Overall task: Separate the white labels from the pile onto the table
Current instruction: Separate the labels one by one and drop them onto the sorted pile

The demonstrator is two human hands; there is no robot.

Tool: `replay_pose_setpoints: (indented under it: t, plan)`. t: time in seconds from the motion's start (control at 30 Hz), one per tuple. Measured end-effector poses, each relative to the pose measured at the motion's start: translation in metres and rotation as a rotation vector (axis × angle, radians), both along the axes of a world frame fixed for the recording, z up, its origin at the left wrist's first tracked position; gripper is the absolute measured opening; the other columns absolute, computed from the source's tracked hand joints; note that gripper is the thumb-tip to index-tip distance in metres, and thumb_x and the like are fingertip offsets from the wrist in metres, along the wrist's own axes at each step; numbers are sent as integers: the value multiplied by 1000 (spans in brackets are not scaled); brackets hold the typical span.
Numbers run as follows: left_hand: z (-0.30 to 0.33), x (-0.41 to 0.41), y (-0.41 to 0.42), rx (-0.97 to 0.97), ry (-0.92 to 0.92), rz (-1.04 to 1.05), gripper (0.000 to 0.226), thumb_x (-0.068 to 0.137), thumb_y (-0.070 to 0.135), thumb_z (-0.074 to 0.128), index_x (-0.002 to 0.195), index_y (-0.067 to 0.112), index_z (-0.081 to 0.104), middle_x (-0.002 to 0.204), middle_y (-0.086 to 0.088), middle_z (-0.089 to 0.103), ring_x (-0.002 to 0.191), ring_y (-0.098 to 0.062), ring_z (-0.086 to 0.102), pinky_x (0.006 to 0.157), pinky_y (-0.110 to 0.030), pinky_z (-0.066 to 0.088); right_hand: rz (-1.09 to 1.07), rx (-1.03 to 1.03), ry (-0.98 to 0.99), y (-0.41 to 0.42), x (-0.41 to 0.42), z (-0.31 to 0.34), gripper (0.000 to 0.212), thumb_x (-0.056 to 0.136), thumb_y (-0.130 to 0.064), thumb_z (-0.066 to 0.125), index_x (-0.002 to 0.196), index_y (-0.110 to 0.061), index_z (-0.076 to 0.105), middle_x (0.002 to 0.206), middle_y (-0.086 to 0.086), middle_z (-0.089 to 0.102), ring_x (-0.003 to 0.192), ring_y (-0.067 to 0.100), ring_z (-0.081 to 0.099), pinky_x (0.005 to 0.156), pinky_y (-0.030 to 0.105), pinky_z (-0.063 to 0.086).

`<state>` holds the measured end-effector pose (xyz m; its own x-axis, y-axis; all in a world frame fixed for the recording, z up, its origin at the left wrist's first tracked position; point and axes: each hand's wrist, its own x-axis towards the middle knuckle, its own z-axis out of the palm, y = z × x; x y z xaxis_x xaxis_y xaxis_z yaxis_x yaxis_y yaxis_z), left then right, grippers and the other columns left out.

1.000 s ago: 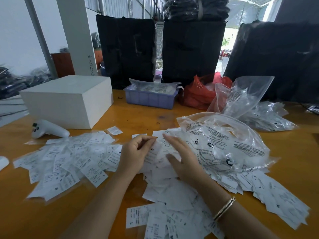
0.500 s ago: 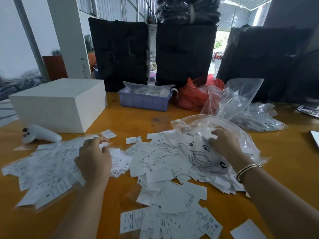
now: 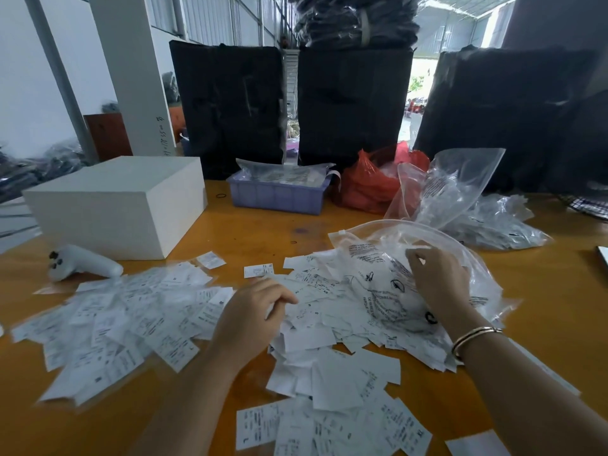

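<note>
mid-sort, by the look of it. centre of the bench (image 3: 543, 291): the pile of white labels (image 3: 332, 327), loose and overlapping, running from the middle down to the near edge. toward the left edge: a second spread of separated labels (image 3: 125, 320), flat and thinly layered, blurred at its near side, apparently the sorted share. left hand (image 3: 251, 319) at the seam between the two spreads, fingers curled down onto the pile's left margin; cannot tell whether a label is pinched beneath them. right hand (image 3: 439, 279) further back, fingers bent and closed on the clear plastic bag (image 3: 437, 258) lying over the pile's far right side, seemingly holding or lifting it off the labels under it. a few stray labels alone on bare wood between the spreads and the white box (image 3: 115, 205) at the far left. white controller (image 3: 80, 263) just beside the box. blue tray (image 3: 279, 192), red bag (image 3: 371, 182) and more clear bags (image 3: 487, 222) along the far edge. roughly comparable amounts in each spread, so perhaps half done; much of the pile left, including whatever sits under the bag.
</note>
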<state>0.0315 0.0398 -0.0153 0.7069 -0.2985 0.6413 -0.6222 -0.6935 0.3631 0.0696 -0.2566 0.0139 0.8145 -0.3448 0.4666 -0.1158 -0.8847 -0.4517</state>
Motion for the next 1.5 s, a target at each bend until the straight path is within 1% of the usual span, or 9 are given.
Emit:
replay_pose_setpoints:
  t: [0.17, 0.27, 0.4, 0.63, 0.7, 0.8, 0.93, 1.17, 1.5]
  plan:
    - [2, 0, -5, -159, 110, -3, 24, 90, 11, 62, 100, 33, 66, 97, 26, 60, 94, 8, 56, 79, -7, 43, 391, 215, -366, 32, -17, 27, 13, 89, -13, 63, 98, -14, 72, 88, -3, 70, 75, 6, 60, 69, 14, 44]
    - [6, -5, -9, -256, 227, -16, 28, 90, 33, 60, 110, 51, 49, 109, 36, 48, 105, 16, 46, 80, -2, 37, 679, 359, -171, 67, -35, 26, 16, 88, -12, 64, 92, -28, 67, 73, -16, 68, 66, -2, 62, 63, 10, 47]
    - [8, -6, -7, -264, 353, -58, 39, 83, 61, 51, 120, 51, 44, 120, 35, 44, 113, 17, 40, 90, -5, 33, 850, 533, 58, 104, -46, 8, 26, 89, -6, 60, 87, -32, 64, 73, -12, 71, 69, 1, 66, 66, 14, 51]
    - [2, 0, -11, -377, 369, -58, 13, 87, 22, 66, 86, 35, 68, 80, 19, 68, 81, 5, 61, 68, -7, 46, 785, 716, 114, 115, -45, -18, 18, 92, -16, 60, 99, -33, 61, 80, -8, 72, 76, 6, 67, 68, 15, 51]
    - [0, 2, -11, -501, 398, -16, 11, 88, 24, 65, 85, 34, 68, 78, 19, 68, 80, 3, 61, 66, -9, 48, 700, 437, 124, 111, -43, -24, 14, 91, -21, 60, 100, -30, 66, 85, -12, 67, 80, 0, 60, 72, 10, 45]
    - [-1, 4, -9, -693, 444, 57, 4, 87, 28, 65, 85, 32, 67, 82, 19, 68, 80, 2, 62, 62, -12, 49, 698, 4, 165, 111, -40, -30, 24, 90, -35, 59, 107, -23, 70, 104, -8, 61, 102, 10, 51, 92, 26, 40]
    - [-1, 7, -8, -852, 458, 121, 4, 85, 30, 68, 84, 28, 65, 85, 4, 69, 81, -8, 63, 60, -14, 47, 576, -140, 229, 120, -43, -31, 50, 81, -60, 54, 116, -26, 63, 113, -9, 54, 110, 12, 42, 96, 33, 35]
    - [2, 7, -9, -871, 459, 96, 11, 88, 24, 64, 94, 33, 62, 93, 5, 69, 88, -7, 65, 58, -8, 48, 487, -66, 241, 129, -43, -32, 39, 86, -46, 58, 118, -24, 59, 121, -8, 51, 117, 14, 42, 98, 32, 31]
    - [3, 7, -12, -814, 458, 103, 15, 92, 21, 59, 86, 35, 63, 79, 18, 69, 78, 7, 62, 57, -5, 45, 405, 84, 237, 137, -46, -33, 21, 84, -39, 59, 100, -27, 65, 114, -9, 52, 114, 14, 41, 91, 32, 22]
